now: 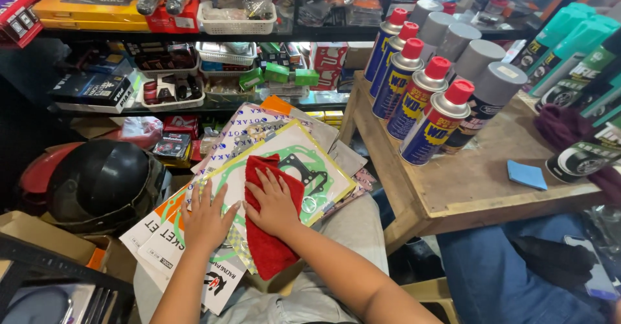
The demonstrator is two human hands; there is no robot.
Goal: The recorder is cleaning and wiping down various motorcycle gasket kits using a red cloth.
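A stack of flat gasket-set packs (294, 146) in clear plastic rests on my lap. A red cloth (268, 249) lies across the top pack, hanging off its near edge. My right hand (275, 201) presses flat on the cloth, fingers spread. My left hand (206, 219) lies flat on the packs just left of the cloth, holding them steady.
A wooden table (466, 188) at the right carries a row of blue spray cans with red caps (427, 113), grey-capped cans (488, 94), green cans (569, 39) and a blue sponge (526, 174). A black helmet (103, 181) sits at the left. Shelves of boxed parts (168, 58) stand behind.
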